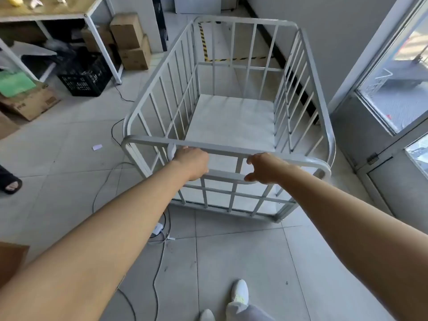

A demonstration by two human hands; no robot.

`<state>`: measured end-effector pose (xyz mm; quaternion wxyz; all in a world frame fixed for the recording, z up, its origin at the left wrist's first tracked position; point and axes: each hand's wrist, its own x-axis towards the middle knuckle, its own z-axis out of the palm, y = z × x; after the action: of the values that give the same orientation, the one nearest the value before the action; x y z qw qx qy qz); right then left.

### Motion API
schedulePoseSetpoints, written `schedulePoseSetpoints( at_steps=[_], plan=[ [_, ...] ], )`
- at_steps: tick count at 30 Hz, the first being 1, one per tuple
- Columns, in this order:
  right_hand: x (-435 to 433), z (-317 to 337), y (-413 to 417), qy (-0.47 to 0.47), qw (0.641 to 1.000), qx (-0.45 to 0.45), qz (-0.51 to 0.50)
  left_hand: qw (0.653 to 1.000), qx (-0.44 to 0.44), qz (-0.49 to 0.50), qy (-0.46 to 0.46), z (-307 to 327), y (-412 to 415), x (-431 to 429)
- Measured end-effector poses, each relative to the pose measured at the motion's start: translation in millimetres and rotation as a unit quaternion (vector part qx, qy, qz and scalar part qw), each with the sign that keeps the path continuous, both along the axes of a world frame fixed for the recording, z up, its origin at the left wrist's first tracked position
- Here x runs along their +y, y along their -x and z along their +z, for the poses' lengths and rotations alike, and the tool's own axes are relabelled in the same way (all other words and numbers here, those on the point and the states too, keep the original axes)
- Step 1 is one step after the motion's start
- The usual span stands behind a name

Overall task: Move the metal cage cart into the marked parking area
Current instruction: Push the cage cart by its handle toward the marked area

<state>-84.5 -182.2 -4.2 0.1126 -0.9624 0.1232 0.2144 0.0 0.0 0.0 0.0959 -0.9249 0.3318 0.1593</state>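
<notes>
On pale tiled floor (69, 158), beside a cluttered bench (58, 9): found the metal cage cart (231, 119) straight ahead, long axis aimed away at striped floor tape (203, 42), seemingly short of it. Clenched its near handle bar (225, 175) with left grip (192, 163); hooked the same bar with right grip (264, 167), thumb spread.

Floor (243, 262): pale grey square tiles, thin dark joints.
Wall (335, 31): plain grey, black skirting (286, 62) along its foot.
Glazed door (391, 144), right: grey metal frame, bright daylight through the panes.
Desk (88, 15), upper left: wooden top, white metal frame.
Cardboard boxes (129, 40): stacked just beside the desk leg.
Black plastic crate (84, 81): under the desk.
Green sheet (16, 83): lying on a flattened carton (32, 105).
Cables (159, 262), white adapter (157, 228): loose on the tiles.
</notes>
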Motion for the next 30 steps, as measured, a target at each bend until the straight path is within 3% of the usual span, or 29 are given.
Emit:
schedulePoseSetpoints(
  at_steps=[14,21,30],
  plan=[
    [-24,-68,-23,0.002,0.997,0.081,0.001,0.996,0.068,-0.012,-0.049,-62,-31,-19],
    [-15,-85,-22,0.027,0.997,0.051,-0.051,0.998,0.04,-0.045,-0.007,-78,-40,-12],
    [-15,-92,-44,-0.011,0.992,0.025,-0.125,0.997,0.045,-0.063,0.007,-77,-67,-15]
  ],
)
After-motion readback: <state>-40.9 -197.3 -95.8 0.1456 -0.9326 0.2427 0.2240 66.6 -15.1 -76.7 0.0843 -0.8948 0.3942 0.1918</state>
